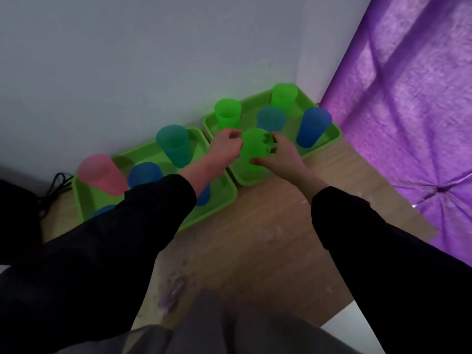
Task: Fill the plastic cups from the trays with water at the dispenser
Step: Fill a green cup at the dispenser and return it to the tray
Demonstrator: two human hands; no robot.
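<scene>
Two green trays side by side on a wood floor against a white wall, purple sheet to the right. Right tray crowded with green and blue cups; pink cup in the left. Right hand wrapped around green cup at that tray's near end. Left hand loosely curled beside it, contact unclear. No writing legible.

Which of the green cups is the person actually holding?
The green cup nearest the camera on the right tray, gripped by the right hand; the other two stand untouched behind.
</scene>
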